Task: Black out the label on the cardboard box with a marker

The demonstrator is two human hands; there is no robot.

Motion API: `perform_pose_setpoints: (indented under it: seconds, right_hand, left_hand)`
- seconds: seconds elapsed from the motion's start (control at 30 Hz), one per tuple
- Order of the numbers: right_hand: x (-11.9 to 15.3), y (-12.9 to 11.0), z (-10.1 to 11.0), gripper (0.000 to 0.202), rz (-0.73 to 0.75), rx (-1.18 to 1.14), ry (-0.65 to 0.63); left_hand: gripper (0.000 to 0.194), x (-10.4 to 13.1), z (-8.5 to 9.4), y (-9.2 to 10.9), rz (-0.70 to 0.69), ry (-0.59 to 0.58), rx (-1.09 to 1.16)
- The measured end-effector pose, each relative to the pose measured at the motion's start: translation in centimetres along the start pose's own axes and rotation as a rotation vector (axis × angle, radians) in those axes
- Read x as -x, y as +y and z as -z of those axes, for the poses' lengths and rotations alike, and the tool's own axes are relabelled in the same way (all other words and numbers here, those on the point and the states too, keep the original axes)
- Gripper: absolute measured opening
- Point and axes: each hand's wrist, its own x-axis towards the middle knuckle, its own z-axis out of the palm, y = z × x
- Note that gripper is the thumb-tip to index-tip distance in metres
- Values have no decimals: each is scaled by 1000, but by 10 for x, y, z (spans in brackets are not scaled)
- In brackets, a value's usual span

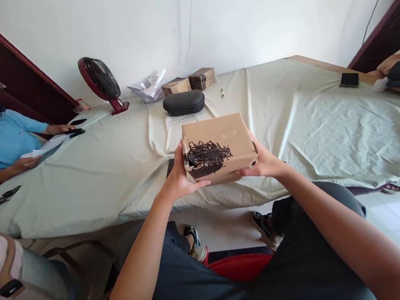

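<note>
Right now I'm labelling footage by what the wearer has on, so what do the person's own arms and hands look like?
Both arms are bare from as far up as the view shows down to the fingers: no sleeves in sight, no gloves. The left hand and right hand show no rings, and neither wrist carries a watch or band. Fingernails are short and unpainted where they show.

Red fan (99,80) sitting on the sheet-covered tabletop (322,122), black case (184,102) lying near two small boxes (188,82), phone (349,79) lying far right. Person in blue sleeve (10,137) sitting left.
</note>
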Motion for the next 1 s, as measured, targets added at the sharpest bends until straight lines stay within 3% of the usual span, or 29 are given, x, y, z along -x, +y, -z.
perform_pose_setpoints:
  seconds: [0.07,0.13,0.33,0.57,0.83,0.93,1.0]
  right_hand:
    - [0,0,-1,140,-3,4,-17]
    - [0,-1,-3,138,-7,14,-40]
    - [0,0,-10,135,-4,-3,-46]
    - [1,5,-12,135,4,-9,-50]
    - [-1,13,-21,138,-35,-10,-49]
    - [-2,12,-7,135,-44,17,-114]
    - [0,16,13,121,-146,101,-235]
  left_hand:
    - [110,-2,0,3,-227,109,-57]
    - [100,-5,0,10,-336,139,-107]
    - [80,-7,-4,24,-240,202,-97]
    - [55,-10,1,20,-327,169,-64]
    - [69,-11,9,18,-202,142,-90]
    - [57,-12,7,11,-234,142,-67]
    - [51,-14,4,3,-239,138,-57]
